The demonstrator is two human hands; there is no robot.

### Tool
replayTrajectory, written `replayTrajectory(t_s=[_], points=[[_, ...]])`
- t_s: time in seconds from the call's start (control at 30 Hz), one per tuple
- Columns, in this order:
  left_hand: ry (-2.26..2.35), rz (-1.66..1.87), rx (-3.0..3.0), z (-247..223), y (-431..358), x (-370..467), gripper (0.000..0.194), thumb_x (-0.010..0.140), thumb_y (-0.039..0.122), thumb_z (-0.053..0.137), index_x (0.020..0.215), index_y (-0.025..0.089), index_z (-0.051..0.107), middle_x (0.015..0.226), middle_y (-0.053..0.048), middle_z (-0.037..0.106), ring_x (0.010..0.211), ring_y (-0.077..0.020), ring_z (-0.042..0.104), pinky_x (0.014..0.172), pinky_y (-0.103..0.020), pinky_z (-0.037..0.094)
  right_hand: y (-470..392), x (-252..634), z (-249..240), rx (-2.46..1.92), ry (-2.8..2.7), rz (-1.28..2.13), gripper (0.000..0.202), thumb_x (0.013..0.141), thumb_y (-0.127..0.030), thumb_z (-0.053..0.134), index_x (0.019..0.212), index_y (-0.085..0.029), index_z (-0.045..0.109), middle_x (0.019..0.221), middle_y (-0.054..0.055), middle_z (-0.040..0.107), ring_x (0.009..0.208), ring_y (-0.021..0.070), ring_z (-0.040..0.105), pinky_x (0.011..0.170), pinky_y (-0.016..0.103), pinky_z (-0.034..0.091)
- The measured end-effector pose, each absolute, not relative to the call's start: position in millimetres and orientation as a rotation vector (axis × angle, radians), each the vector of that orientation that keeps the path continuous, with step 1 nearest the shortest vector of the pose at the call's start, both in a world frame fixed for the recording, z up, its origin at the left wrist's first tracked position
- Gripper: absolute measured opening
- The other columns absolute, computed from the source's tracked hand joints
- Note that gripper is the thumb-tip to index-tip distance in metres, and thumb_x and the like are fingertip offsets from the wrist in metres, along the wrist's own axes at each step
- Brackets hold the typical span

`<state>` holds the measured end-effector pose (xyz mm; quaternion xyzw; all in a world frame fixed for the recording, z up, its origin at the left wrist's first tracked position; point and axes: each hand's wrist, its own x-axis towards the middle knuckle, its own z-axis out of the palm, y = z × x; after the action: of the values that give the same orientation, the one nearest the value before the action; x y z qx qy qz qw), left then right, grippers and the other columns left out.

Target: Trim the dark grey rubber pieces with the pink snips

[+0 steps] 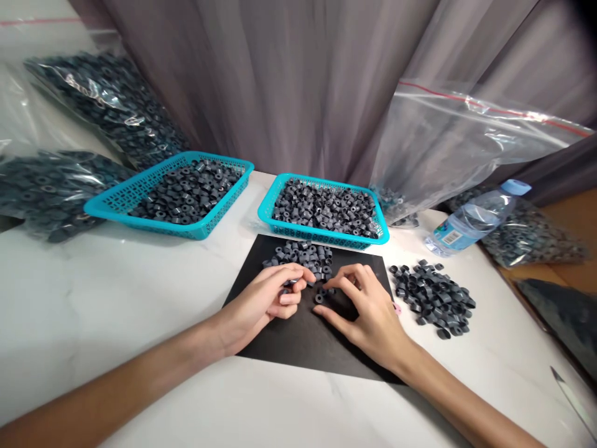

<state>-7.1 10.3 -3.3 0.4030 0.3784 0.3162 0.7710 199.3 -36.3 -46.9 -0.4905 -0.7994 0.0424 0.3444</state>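
Observation:
My left hand (273,295) is closed, with a few small dark grey ring-shaped pieces (288,283) showing between its curled fingers. To its right, my right hand (361,305) has thumb and fingertips apart, close around a loose grey ring piece (319,298) on the black mat (298,348). Whether the fingertips touch that piece I cannot tell. Just beyond both hands, a heap of the same hollow pieces (303,254) lies at the mat's far edge.
Two blue baskets (205,229) (321,235) full of such pieces stand behind the mat. On the right are another pile (436,298), a water bottle (476,218) and an upright zip bag (433,143). Filled plastic bags (107,99) stand at left. A pointed tool (571,398) lies at lower right.

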Motion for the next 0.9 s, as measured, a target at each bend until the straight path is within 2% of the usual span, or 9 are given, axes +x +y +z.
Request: replayTrajectory(t_s=[0.1,0.17,0.23,0.33,0.4,0.57,0.7,0.9], points=[[0.822,0.607,0.875,-2,9,-6,0.013,0.085,0.021,0.058,0.081,0.012,0.065,0.073,0.001,0.045,0.053,-0.0047,0.029,0.043,-0.018,0.012,-36,200,-48,-1.262,-2.146,0.142,0.019,0.098,-0.028,0.064,0.117,-0.025,0.064,0.112,0.01,0.056,0.097,0.026,0.053,0.083,0.043,0.05],[0.826,0.568,0.916,-4,8,-6,0.01,0.081,0.02,0.056,0.079,0.013,0.063,0.071,0.0,0.046,0.055,-0.0066,0.032,0.044,-0.019,0.014,-36,200,-48,-1.23,-2.161,0.167,0.015,0.1,-0.023,0.06,0.114,-0.025,0.064,0.113,0.01,0.057,0.101,0.0262,0.052,0.086,0.044,0.049],[0.832,0.551,0.993,-8,9,-6,0.009,0.08,0.02,0.054,0.077,0.014,0.061,0.068,0.002,0.043,0.054,-0.0076,0.029,0.045,-0.02,0.013,-37,199,-47,-1.2,-2.163,0.169,0.011,0.101,-0.02,0.057,0.11,-0.024,0.063,0.112,0.01,0.058,0.102,0.0261,0.052,0.087,0.044,0.049],[0.836,0.519,1.118,-11,9,-7,0.015,0.085,0.025,0.05,0.075,0.016,0.059,0.066,0.005,0.035,0.053,-0.0083,0.02,0.046,-0.022,0.012,-38,199,-46,-1.166,-2.156,0.203,0.01,0.102,-0.017,0.055,0.108,-0.023,0.06,0.11,0.009,0.06,0.1,0.0252,0.052,0.087,0.043,0.047],[0.864,0.496,1.252,-11,7,-8,0.022,0.092,0.031,0.048,0.078,0.017,0.059,0.067,0.005,0.034,0.055,-0.0096,0.023,0.048,-0.023,0.017,-39,199,-45,-1.147,-2.129,0.248,0.01,0.103,-0.016,0.053,0.109,-0.023,0.057,0.109,0.009,0.061,0.1,0.0247,0.053,0.087,0.042,0.046],[0.961,0.447,1.666,-10,-1,-9,0.03,0.099,0.048,0.049,0.096,0.022,0.063,0.078,0.003,0.049,0.07,-0.0135,0.042,0.063,-0.025,0.032,-40,202,-44,-1.135,-1.938,0.411,0.008,0.104,-0.017,0.049,0.106,-0.023,0.054,0.104,0.006,0.062,0.098,0.0225,0.055,0.087,0.04,0.043],[0.914,0.406,1.693,-13,-7,-7,0.03,0.099,0.05,0.05,0.106,0.024,0.062,0.078,0.005,0.044,0.073,-0.0135,0.04,0.067,-0.026,0.033,-43,200,-43,-1.146,-1.794,0.577,0.007,0.105,-0.023,0.051,0.1,-0.023,0.057,0.097,0.004,0.062,0.093,0.0212,0.056,0.086,0.038,0.042],[0.913,0.424,1.783,-16,-13,-5,0.027,0.102,0.048,0.047,0.101,0.023,0.056,0.072,0.007,0.038,0.067,-0.0117,0.036,0.063,-0.025,0.032,-51,192,-43,-1.148,-1.709,0.61,0.004,0.102,-0.024,0.058,0.1,-0.025,0.062,0.093,0.0,0.066,0.087,0.018,0.061,0.085,0.035,0.044]])
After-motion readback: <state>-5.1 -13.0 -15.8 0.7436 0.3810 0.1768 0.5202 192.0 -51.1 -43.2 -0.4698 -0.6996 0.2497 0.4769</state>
